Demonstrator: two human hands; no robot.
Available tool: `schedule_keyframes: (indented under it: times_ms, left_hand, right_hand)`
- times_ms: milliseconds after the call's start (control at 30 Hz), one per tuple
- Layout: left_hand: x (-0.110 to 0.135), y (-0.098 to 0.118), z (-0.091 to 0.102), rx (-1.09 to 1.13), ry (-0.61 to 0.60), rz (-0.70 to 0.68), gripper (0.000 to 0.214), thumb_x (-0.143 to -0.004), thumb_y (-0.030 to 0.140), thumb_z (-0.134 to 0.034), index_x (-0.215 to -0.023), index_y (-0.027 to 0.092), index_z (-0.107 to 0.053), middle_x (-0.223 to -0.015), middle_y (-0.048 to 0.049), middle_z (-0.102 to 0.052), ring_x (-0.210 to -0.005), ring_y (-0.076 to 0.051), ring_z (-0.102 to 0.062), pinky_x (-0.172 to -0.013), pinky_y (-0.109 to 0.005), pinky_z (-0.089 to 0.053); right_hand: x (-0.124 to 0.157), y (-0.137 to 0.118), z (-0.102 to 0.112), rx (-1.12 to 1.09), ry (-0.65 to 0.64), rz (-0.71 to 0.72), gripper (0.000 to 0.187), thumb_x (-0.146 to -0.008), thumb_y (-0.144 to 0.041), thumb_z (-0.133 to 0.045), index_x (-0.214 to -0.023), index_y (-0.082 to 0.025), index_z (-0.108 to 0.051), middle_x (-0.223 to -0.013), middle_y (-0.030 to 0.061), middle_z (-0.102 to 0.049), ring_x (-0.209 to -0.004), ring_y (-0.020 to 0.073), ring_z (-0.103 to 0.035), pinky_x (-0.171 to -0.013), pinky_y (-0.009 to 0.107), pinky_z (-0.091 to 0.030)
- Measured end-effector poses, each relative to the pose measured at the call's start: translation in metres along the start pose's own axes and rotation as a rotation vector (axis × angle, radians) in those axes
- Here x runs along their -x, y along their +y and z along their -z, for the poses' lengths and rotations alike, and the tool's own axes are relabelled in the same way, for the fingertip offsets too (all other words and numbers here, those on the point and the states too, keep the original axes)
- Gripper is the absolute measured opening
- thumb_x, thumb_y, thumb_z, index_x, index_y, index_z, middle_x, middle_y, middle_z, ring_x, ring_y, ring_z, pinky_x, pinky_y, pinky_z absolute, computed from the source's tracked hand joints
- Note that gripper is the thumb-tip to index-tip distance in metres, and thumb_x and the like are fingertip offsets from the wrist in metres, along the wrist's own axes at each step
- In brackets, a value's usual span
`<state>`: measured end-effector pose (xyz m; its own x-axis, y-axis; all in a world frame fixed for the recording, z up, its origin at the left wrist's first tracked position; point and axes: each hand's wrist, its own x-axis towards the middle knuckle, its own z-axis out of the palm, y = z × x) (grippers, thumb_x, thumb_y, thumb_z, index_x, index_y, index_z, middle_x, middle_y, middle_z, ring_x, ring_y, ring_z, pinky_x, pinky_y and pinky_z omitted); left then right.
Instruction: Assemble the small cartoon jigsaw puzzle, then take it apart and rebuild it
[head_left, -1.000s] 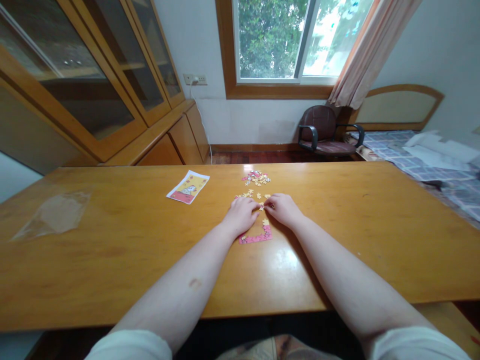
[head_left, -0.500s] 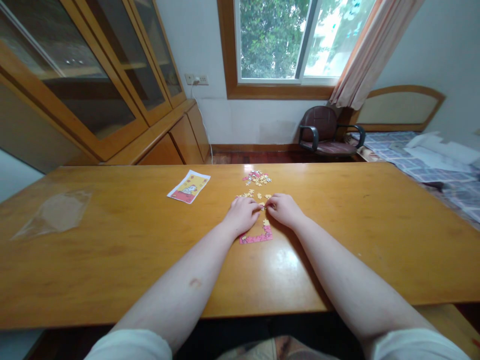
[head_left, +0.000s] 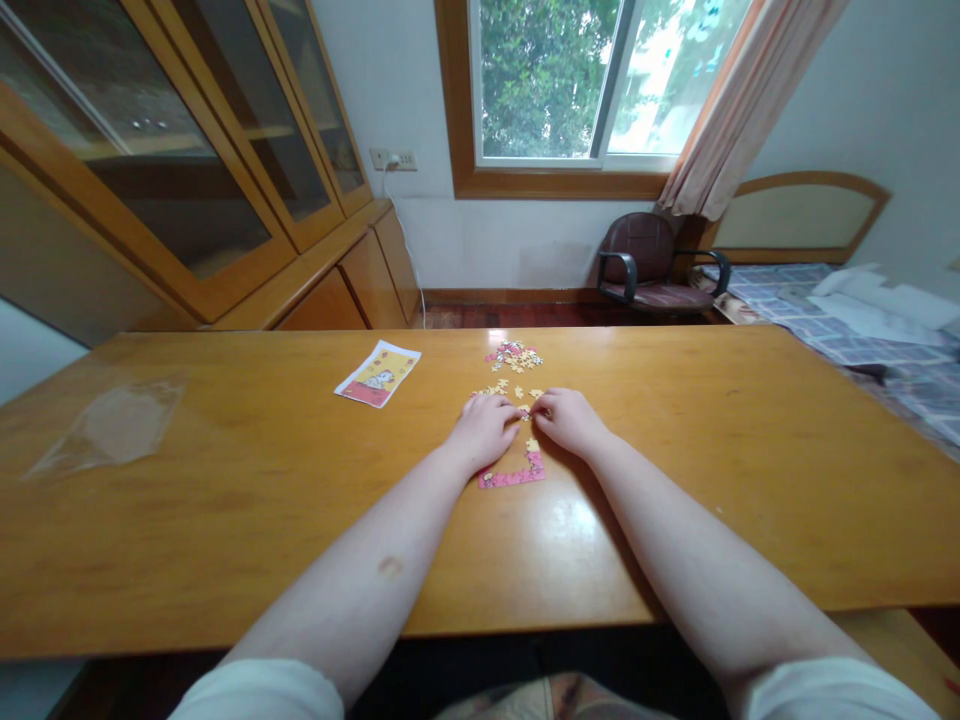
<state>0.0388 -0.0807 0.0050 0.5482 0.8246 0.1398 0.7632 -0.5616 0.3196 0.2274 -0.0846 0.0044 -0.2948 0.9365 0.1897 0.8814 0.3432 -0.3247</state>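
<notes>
Yellowish jigsaw puzzle pieces (head_left: 524,411) sit between my fingertips at the middle of the table. My left hand (head_left: 486,430), fingers curled and lowered, pinches at their left side. From the right, my right hand (head_left: 568,418) closes its thumb and fingers on the same small pieces. Just below the hands lies a partly joined puzzle border (head_left: 514,478), pink along the bottom and right side, with yellow at its upper right end. My left hand covers part of its left side. Loose yellow pieces (head_left: 518,392) lie just beyond my fingers.
A pile of mixed puzzle pieces (head_left: 514,355) lies near the table's far edge. To the left are a picture card (head_left: 379,374) and a clear plastic bag (head_left: 112,425). Beyond the wooden table (head_left: 750,450) stand a chair (head_left: 649,255) and a glass-fronted cabinet (head_left: 247,220).
</notes>
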Motion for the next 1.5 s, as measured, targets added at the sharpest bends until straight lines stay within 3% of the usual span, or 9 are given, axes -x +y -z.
schedule_keyframes:
  times_ms: [633,800,967,1267,1500]
  left_hand:
    - [0.0,-0.002,0.002,-0.025,0.026,0.018,0.024,-0.086,0.03,-0.053,-0.104,0.028,-0.069,-0.112,-0.0038,-0.064,-0.107,-0.024,-0.053,-0.098,-0.04,-0.039]
    - [-0.002,-0.008,0.011,-0.06,0.084,0.233,0.024,-0.088,0.025,-0.046,-0.098,0.022,-0.068,-0.1,-0.0062,-0.067,-0.095,-0.023,-0.06,-0.086,-0.035,-0.046]
    - [-0.003,-0.023,0.015,-0.076,0.099,0.424,0.027,-0.089,0.026,-0.042,-0.1,0.023,-0.066,-0.101,-0.0086,-0.068,-0.092,-0.024,-0.062,-0.083,-0.035,-0.047]
    - [-0.004,-0.031,0.023,0.014,0.116,0.53,0.025,-0.085,0.027,-0.044,-0.097,0.023,-0.067,-0.1,-0.0066,-0.07,-0.093,-0.023,-0.063,-0.081,-0.032,-0.048]
    - [-0.005,-0.036,0.023,0.057,0.133,0.551,0.025,-0.085,0.027,-0.045,-0.099,0.023,-0.066,-0.1,-0.0067,-0.069,-0.094,-0.023,-0.063,-0.082,-0.032,-0.048]
  right_hand:
    - [-0.001,0.003,0.002,-0.066,-0.021,-0.01,0.019,-0.081,-0.018,-0.053,-0.082,-0.02,-0.073,-0.085,0.0036,-0.069,-0.079,0.0152,-0.061,-0.076,0.023,-0.043]
    - [-0.003,0.018,0.011,-0.015,0.128,-0.265,0.019,-0.081,-0.021,-0.053,-0.086,-0.019,-0.071,-0.092,0.0057,-0.07,-0.088,0.0189,-0.061,-0.08,0.027,-0.043]
    - [-0.002,0.028,0.013,-0.045,0.12,-0.387,0.024,-0.081,-0.018,-0.049,-0.091,-0.02,-0.07,-0.102,0.0062,-0.069,-0.097,0.0206,-0.061,-0.085,0.029,-0.043]
    - [-0.003,0.027,0.009,-0.027,0.056,-0.361,0.024,-0.082,-0.017,-0.049,-0.093,-0.02,-0.07,-0.101,0.0057,-0.069,-0.095,0.0188,-0.06,-0.083,0.027,-0.042]
    - [-0.004,0.021,0.005,-0.009,0.004,-0.253,0.021,-0.084,-0.02,-0.051,-0.093,-0.02,-0.071,-0.098,0.005,-0.068,-0.093,0.0172,-0.06,-0.082,0.024,-0.041]
